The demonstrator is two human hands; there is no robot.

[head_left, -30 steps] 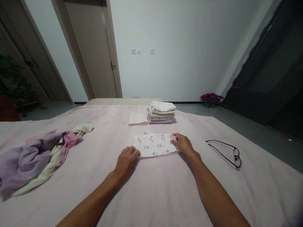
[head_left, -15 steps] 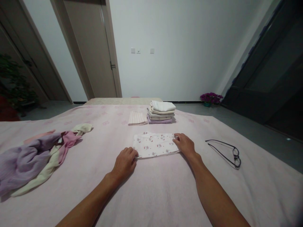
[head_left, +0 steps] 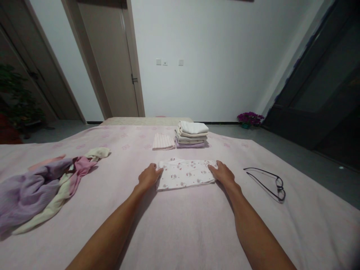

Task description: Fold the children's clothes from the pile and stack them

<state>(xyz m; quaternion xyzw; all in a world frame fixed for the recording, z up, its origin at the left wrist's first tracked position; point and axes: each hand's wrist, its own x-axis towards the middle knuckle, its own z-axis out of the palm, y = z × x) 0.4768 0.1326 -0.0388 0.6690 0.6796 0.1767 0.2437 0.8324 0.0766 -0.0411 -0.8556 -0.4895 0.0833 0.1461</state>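
Observation:
A folded white printed cloth (head_left: 187, 174) with small grey and red figures lies flat on the pink bedspread in front of me. My left hand (head_left: 148, 177) is at its left end, thumb over the edge and fingers just outside. On the opposite end, my right hand (head_left: 223, 175) has its thumb on top of the cloth and its fingers at the side. Both hands grip the ends; the undersides of the fingers are hidden. Beyond the cloth stands a stack of folded clothes (head_left: 192, 135), with a folded striped cloth (head_left: 163, 141) beside it on the left.
A loose heap of lilac, pink and cream clothes (head_left: 36, 187) lies on the left of the bedspread (head_left: 174, 232). Black-framed glasses (head_left: 279, 187) rest on the right with their arms unfolded. A pot of purple flowers (head_left: 250, 119) stands on the floor near the wall.
My left hand has moved from the near left corner up along the cloth's left end. My right hand has shifted slightly outward. The cloth has stayed nearly in place.

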